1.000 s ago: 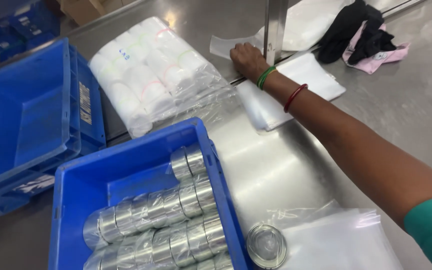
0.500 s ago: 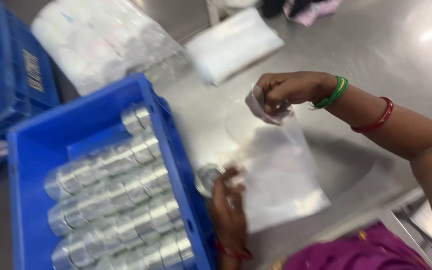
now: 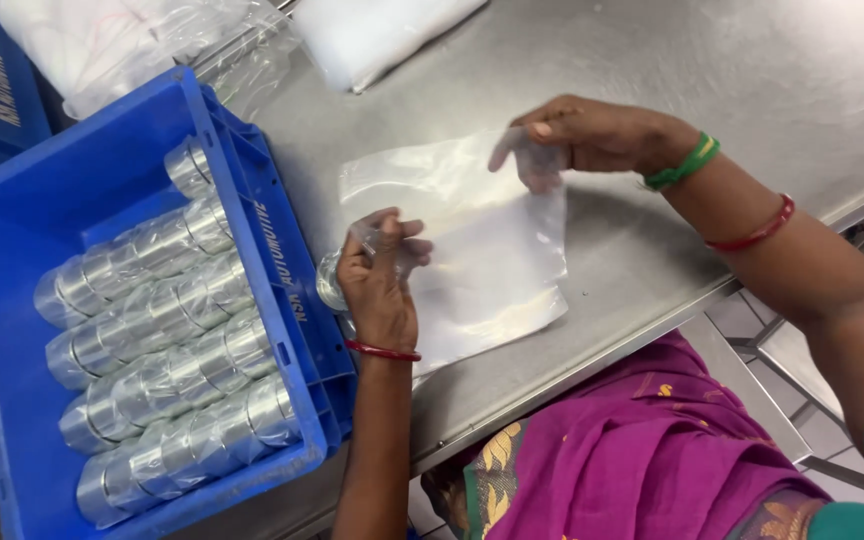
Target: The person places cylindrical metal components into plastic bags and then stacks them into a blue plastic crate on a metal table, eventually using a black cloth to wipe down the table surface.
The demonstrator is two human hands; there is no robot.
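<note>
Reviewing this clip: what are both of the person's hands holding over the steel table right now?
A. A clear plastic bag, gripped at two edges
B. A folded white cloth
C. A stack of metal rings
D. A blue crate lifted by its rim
A: the left hand and the right hand each pinch an edge of the clear plastic bag, which lies spread over the steel table beside the blue crate of shiny metal rings.

Both hands pinch clear plastic bag point(image 3: 472, 240) over steel table point(image 3: 732, 80); blue crate point(image 3: 282, 250) beside
</note>
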